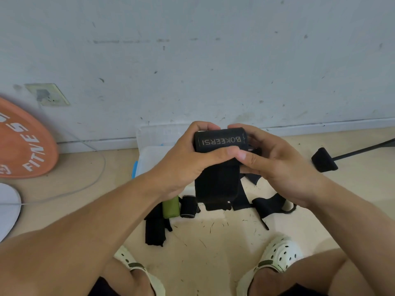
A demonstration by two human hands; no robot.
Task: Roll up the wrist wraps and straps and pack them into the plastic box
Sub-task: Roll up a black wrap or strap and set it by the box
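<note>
A black wrist wrap [220,142] with gold lettering is partly rolled, and its loose tail hangs down toward the floor. My left hand [186,161] grips the roll's left end, thumb across the front. My right hand [271,161] grips its right end. Behind my hands stands the clear plastic box [149,154] with a blue latch, largely hidden. On the floor below lie a green roll [170,207], a small black roll [189,207], a flat black strap [155,227] and another black wrap [270,205].
An orange weight plate [23,144] leans on the wall at the left, with a white disc [7,208] and a thin cable [94,180] near it. A black-footed bar [324,160] lies at the right. My two white clogs [277,257] stand at the bottom.
</note>
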